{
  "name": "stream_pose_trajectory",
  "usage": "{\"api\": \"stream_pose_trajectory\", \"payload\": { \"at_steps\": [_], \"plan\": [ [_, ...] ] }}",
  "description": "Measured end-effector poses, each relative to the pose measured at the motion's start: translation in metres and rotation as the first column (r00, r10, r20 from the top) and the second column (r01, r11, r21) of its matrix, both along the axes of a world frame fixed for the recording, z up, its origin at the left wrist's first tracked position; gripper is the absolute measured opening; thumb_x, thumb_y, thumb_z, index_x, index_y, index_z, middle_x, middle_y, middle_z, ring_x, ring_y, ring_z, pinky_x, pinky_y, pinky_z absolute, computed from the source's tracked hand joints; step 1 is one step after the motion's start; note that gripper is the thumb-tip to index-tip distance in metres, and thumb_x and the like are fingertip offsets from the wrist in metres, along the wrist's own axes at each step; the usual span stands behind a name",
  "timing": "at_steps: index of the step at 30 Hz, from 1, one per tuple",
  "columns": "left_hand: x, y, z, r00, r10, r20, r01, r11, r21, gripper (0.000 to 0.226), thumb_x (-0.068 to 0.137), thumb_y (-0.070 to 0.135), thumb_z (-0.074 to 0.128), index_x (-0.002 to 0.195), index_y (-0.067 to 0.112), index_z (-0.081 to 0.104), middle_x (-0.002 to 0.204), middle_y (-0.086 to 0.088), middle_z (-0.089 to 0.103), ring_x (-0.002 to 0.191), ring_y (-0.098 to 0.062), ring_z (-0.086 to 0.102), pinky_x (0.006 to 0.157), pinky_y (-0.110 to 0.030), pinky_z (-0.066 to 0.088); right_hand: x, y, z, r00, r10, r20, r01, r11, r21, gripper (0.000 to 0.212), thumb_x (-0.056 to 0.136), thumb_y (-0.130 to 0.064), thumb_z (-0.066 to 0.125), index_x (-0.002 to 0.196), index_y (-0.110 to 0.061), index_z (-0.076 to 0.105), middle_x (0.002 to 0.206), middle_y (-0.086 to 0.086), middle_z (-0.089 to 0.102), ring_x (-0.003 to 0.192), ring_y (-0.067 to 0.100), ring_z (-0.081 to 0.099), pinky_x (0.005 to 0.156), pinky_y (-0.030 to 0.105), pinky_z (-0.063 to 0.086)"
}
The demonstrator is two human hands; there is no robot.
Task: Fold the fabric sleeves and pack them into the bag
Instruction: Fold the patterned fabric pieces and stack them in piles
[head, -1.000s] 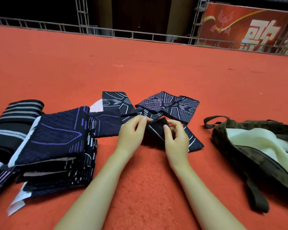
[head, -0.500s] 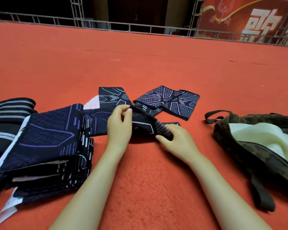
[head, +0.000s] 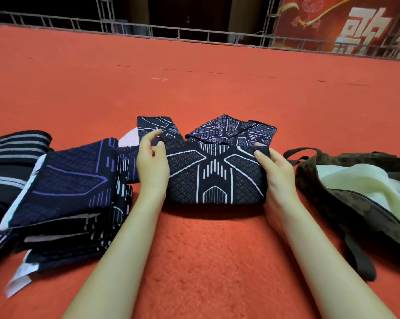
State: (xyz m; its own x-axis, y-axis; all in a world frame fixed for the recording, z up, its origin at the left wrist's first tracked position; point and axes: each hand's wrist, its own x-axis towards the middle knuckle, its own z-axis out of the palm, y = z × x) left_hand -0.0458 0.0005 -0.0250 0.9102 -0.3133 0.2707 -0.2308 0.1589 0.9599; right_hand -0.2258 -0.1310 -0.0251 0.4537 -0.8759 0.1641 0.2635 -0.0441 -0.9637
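A dark navy fabric sleeve (head: 215, 178) with white geometric lines is stretched flat between both hands, just above the red carpet. My left hand (head: 151, 163) pinches its upper left corner. My right hand (head: 271, 166) pinches its upper right corner with thumb and fingers. Behind it lies another patterned sleeve (head: 231, 130), folded. To the right the camouflage bag (head: 346, 199) lies open, with pale cream cloth (head: 355, 180) inside.
A stack of dark sleeves with purple lines (head: 65, 192) sits at the left, beside a black roll with grey stripes (head: 12, 157). One more sleeve (head: 153, 125) lies behind my left hand. A metal railing (head: 194, 35) edges the red carpet (head: 205, 261) far back.
The sleeve was bunched between my hands a second ago. My hands have moved apart and spread it out flat, its white pattern facing me.
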Motion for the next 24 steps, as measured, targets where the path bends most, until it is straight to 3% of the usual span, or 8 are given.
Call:
{"api": "stream_pose_trajectory", "payload": {
  "at_steps": [4, 8, 10, 12, 15, 18, 21, 24],
  "plan": [
    [0.001, -0.002, -0.006, 0.997, -0.057, 0.048, 0.043, 0.964, 0.262, 0.039, 0.093, 0.011, 0.045, 0.128, 0.027, 0.051, 0.091, 0.002, 0.056, 0.075, -0.011, 0.050, 0.070, -0.024, 0.041, 0.000, -0.010, -0.007, 0.958, -0.212, -0.192, 0.176, 0.967, -0.185, 0.033, 0.089, -0.014, 0.061, 0.121, -0.018, 0.060, 0.120, 0.005, 0.066, 0.116, 0.019, 0.060, 0.104, 0.043, 0.044],
    [-0.005, -0.005, -0.019, 0.963, -0.078, 0.256, -0.108, 0.762, 0.638, 0.044, 0.089, 0.014, 0.052, 0.133, 0.018, 0.048, 0.129, -0.015, 0.044, 0.111, -0.029, 0.045, 0.095, -0.036, 0.035, 0.000, -0.017, -0.013, 0.807, -0.328, -0.492, 0.140, 0.914, -0.381, 0.049, 0.086, -0.018, 0.061, 0.134, -0.018, 0.049, 0.110, 0.006, 0.066, 0.106, 0.023, 0.061, 0.094, 0.036, 0.046],
    [-0.015, -0.007, -0.022, 0.890, -0.109, 0.442, -0.248, 0.699, 0.671, 0.044, 0.088, 0.019, 0.055, 0.132, 0.017, 0.050, 0.134, -0.014, 0.039, 0.121, -0.034, 0.037, 0.098, -0.046, 0.036, -0.001, -0.019, -0.015, 0.668, -0.364, -0.649, 0.082, 0.903, -0.422, 0.054, 0.085, -0.023, 0.060, 0.137, -0.016, 0.047, 0.115, 0.008, 0.066, 0.111, 0.028, 0.059, 0.091, 0.036, 0.044],
    [-0.026, -0.011, -0.022, 0.830, -0.181, 0.528, -0.231, 0.750, 0.620, 0.040, 0.088, 0.024, 0.057, 0.127, 0.018, 0.054, 0.130, -0.010, 0.043, 0.121, -0.031, 0.037, 0.097, -0.046, 0.039, -0.002, -0.020, -0.016, 0.561, -0.369, -0.741, 0.032, 0.904, -0.426, 0.050, 0.084, -0.025, 0.062, 0.131, -0.014, 0.053, 0.121, 0.009, 0.064, 0.115, 0.029, 0.057, 0.092, 0.035, 0.044],
    [-0.045, -0.021, -0.027, 0.805, -0.354, 0.477, -0.018, 0.788, 0.615, 0.031, 0.090, 0.028, 0.056, 0.120, 0.022, 0.059, 0.123, -0.003, 0.048, 0.120, -0.022, 0.037, 0.101, -0.034, 0.034, -0.001, -0.022, -0.017, 0.712, -0.230, -0.663, 0.046, 0.958, -0.283, 0.048, 0.077, -0.025, 0.068, 0.123, -0.013, 0.061, 0.109, 0.008, 0.070, 0.105, 0.026, 0.064, 0.093, 0.039, 0.050],
    [-0.054, -0.031, -0.037, 0.851, -0.449, 0.274, 0.199, 0.758, 0.621, 0.026, 0.090, 0.025, 0.054, 0.115, 0.026, 0.063, 0.119, -0.002, 0.054, 0.120, -0.019, 0.043, 0.103, -0.027, 0.032, -0.003, -0.018, -0.008, 0.951, 0.057, -0.304, -0.036, 0.997, 0.074, 0.046, 0.080, -0.034, 0.068, 0.121, -0.014, 0.063, 0.106, 0.010, 0.072, 0.094, 0.024, 0.069, 0.087, 0.038, 0.053],
    [-0.052, -0.033, -0.034, 0.919, -0.369, 0.138, 0.248, 0.814, 0.525, 0.026, 0.096, 0.020, 0.042, 0.107, 0.020, 0.066, 0.111, -0.001, 0.062, 0.110, -0.017, 0.054, 0.092, -0.026, 0.038, -0.002, -0.005, 0.005, 0.944, 0.313, -0.102, -0.289, 0.937, 0.199, 0.034, 0.096, -0.033, 0.047, 0.119, -0.011, 0.060, 0.105, 0.014, 0.072, 0.085, 0.022, 0.070, 0.071, 0.027, 0.052],
    [-0.053, -0.032, -0.023, 0.949, -0.316, 0.000, 0.285, 0.855, 0.433, 0.033, 0.100, 0.024, 0.031, 0.084, 0.013, 0.058, 0.089, 0.000, 0.060, 0.095, -0.022, 0.055, 0.074, -0.031, 0.034, 0.009, 0.012, -0.001, 0.877, 0.371, -0.305, -0.377, 0.925, 0.042, 0.027, 0.096, -0.010, 0.043, 0.114, -0.009, 0.064, 0.103, 0.011, 0.072, 0.093, 0.017, 0.067, 0.078, 0.020, 0.051]
  ]
}}
